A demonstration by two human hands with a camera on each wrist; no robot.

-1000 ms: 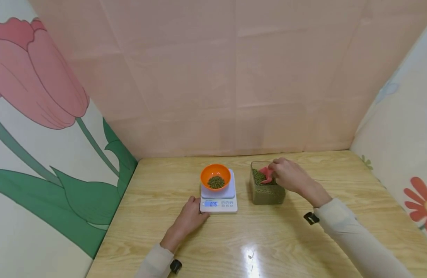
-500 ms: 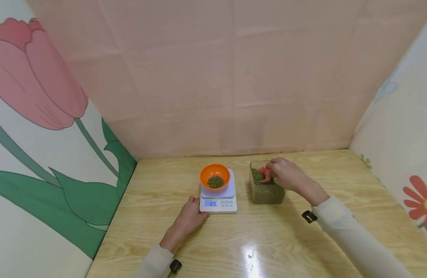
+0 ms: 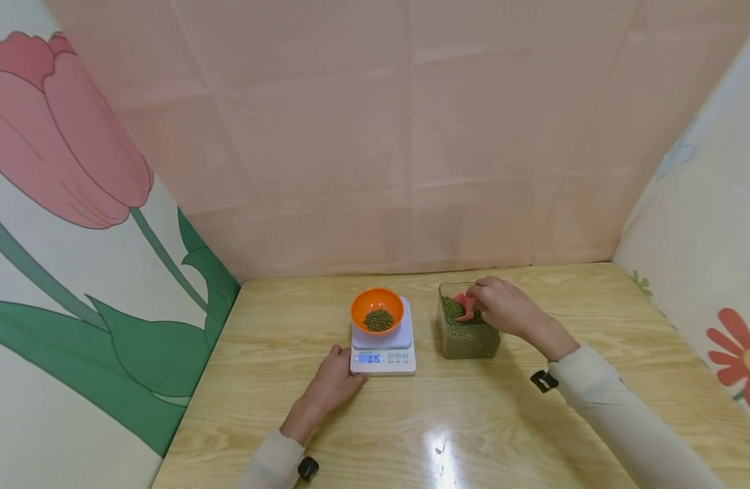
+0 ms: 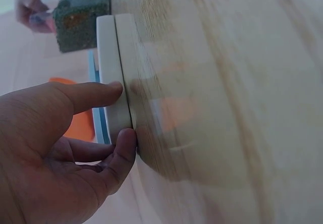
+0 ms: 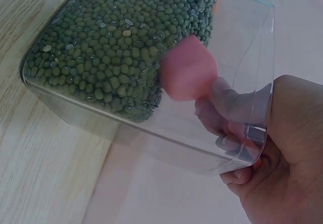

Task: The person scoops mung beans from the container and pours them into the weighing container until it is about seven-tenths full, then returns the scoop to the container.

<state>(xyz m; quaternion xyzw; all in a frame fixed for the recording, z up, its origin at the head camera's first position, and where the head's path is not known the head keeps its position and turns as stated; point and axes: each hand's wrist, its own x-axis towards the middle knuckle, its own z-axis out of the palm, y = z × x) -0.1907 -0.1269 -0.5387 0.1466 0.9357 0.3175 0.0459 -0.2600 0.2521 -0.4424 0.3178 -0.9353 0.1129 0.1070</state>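
A white kitchen scale [image 3: 383, 360] with a lit blue display stands on the table, bearing an orange bowl [image 3: 364, 324] with a small heap of green mung beans [image 3: 379, 320]. My left hand [image 3: 334, 382] grips the scale's near left corner. In the left wrist view, the thumb lies on the front edge and the fingers bend around the side. To the right, a clear plastic box [image 3: 470, 350] is well filled with mung beans [image 5: 101, 47]. My right hand [image 3: 505, 307] reaches over its rim, pinching a pink scoop [image 5: 189, 70]. The scoop's front edge dips into the beans.
The wooden table [image 3: 399, 428] runs up to a pink covered wall [image 3: 411, 170] behind the scale and box. Painted side walls [image 3: 704, 238] with flowers flank it. A gap of bare tabletop separates scale and box.
The right hand and the pink scoop have shifted very slightly left within the box. The left hand, scale and bowl hold their places.
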